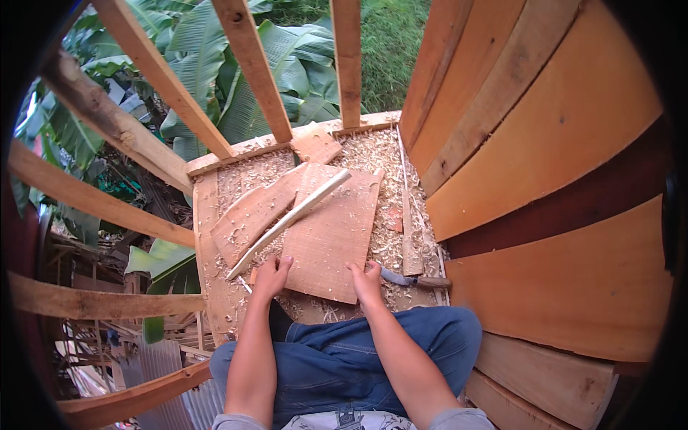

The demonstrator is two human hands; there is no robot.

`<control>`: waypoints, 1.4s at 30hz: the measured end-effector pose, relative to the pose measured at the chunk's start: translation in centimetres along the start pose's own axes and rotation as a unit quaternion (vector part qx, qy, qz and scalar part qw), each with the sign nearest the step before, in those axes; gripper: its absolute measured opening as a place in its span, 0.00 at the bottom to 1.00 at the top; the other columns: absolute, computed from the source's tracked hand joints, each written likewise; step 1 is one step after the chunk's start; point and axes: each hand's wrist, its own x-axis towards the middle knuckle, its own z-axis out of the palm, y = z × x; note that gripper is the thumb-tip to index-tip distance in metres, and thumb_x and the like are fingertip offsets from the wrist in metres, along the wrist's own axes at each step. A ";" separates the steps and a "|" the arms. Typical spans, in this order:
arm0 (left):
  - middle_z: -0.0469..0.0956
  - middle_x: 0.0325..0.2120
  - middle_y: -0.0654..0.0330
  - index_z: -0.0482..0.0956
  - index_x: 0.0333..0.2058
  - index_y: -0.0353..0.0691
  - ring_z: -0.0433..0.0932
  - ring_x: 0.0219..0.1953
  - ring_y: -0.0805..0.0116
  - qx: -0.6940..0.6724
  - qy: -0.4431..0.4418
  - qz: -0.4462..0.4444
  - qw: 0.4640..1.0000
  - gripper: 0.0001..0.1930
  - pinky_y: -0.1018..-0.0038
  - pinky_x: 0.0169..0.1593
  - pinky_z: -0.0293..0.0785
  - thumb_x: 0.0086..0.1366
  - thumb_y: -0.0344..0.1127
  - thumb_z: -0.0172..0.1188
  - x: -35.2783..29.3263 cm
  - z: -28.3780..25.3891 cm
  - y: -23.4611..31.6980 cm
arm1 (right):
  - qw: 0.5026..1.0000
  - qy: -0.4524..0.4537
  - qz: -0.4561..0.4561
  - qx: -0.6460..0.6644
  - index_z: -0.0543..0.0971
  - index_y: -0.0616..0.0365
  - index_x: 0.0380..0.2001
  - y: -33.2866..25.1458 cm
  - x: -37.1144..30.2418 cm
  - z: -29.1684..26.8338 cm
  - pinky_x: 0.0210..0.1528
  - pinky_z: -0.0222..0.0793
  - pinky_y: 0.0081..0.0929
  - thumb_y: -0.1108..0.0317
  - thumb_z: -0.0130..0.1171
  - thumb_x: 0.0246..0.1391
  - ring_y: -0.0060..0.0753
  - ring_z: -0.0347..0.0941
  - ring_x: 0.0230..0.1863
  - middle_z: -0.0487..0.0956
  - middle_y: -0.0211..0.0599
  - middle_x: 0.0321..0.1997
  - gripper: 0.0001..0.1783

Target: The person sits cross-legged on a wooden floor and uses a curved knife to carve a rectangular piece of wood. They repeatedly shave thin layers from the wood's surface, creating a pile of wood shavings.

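Observation:
A broad wooden board (333,233) lies in front of my lap, dotted with shavings. My right hand (368,284) grips its right edge, the thumb on top and the fingers curled beyond the side. Closed at the near left edge of the same board is my left hand (271,278), its thumb pointing up; its fingertips are partly hidden. A long, pale, whittled stick (290,218) rests diagonally across the board. To the right of my right hand is a knife with a curved grey blade (395,276) and a wooden handle (433,282).
Curly shavings (362,150) cover much of the floor. A second flat plank (258,215) and a small wood piece (316,143) lie beyond my hands. Wooden railing bars (251,68) stand ahead and left; a plank wall (545,143) rises at right. Large green leaves (197,50) grow outside.

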 end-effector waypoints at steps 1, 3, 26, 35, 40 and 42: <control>0.79 0.35 0.36 0.76 0.40 0.29 0.80 0.40 0.43 0.000 -0.019 0.011 1.000 0.29 0.59 0.46 0.73 0.63 0.57 0.57 0.0 0.1 1.6 | 0.999 0.029 0.006 0.014 0.62 0.72 0.58 0.2 1.3 -1.1 0.53 0.70 0.37 0.58 0.68 0.46 0.47 0.74 0.51 0.75 0.58 0.52 0.42; 0.80 0.37 0.37 0.74 0.45 0.28 0.80 0.41 0.45 -0.034 -0.011 0.015 0.999 0.30 0.59 0.46 0.73 0.63 0.56 0.59 -1.2 -0.5 3.3 | 0.996 -0.014 0.026 0.079 0.66 0.73 0.57 -0.3 1.6 -2.2 0.50 0.74 0.37 0.59 0.66 0.49 0.44 0.77 0.48 0.77 0.55 0.49 0.38; 0.63 0.63 0.50 0.60 0.64 0.31 0.56 0.66 0.59 -0.327 -0.075 -0.095 0.937 0.52 0.63 0.69 0.55 0.55 0.70 0.59 -36.5 1.1 -4.0 | 0.972 -0.217 -0.086 -0.034 0.69 0.78 0.48 9.0 -26.4 -17.8 0.52 0.72 0.37 0.49 0.70 0.46 0.55 0.77 0.50 0.78 0.67 0.46 0.41; 0.62 0.63 0.47 0.57 0.65 0.31 0.60 0.64 0.56 -0.368 -0.039 -0.089 0.925 0.49 0.61 0.66 0.58 0.61 0.68 0.55 -36.6 1.4 -12.7 | 0.992 -0.075 -0.100 -0.019 0.77 0.62 0.39 14.5 -35.6 -35.5 0.41 0.74 0.27 0.62 0.61 0.60 0.24 0.76 0.37 0.81 0.38 0.35 0.13; 0.61 0.63 0.45 0.56 0.65 0.30 0.62 0.63 0.55 -0.396 -0.037 -0.085 0.914 0.47 0.60 0.65 0.60 0.63 0.67 0.53 -35.9 0.8 -16.4 | 0.935 0.030 0.138 -0.326 0.81 0.58 0.29 22.1 -42.4 -43.4 0.43 0.75 0.41 0.64 0.58 0.54 0.49 0.81 0.39 0.82 0.48 0.31 0.09; 0.60 0.63 0.45 0.55 0.65 0.30 0.63 0.62 0.54 -0.412 -0.046 -0.082 0.906 0.46 0.60 0.64 0.61 0.65 0.67 0.52 -35.7 0.9 -17.5 | 0.918 -0.033 0.191 -0.347 0.82 0.56 0.32 23.5 -42.2 -43.2 0.45 0.74 0.43 0.64 0.59 0.53 0.50 0.80 0.40 0.82 0.48 0.34 0.09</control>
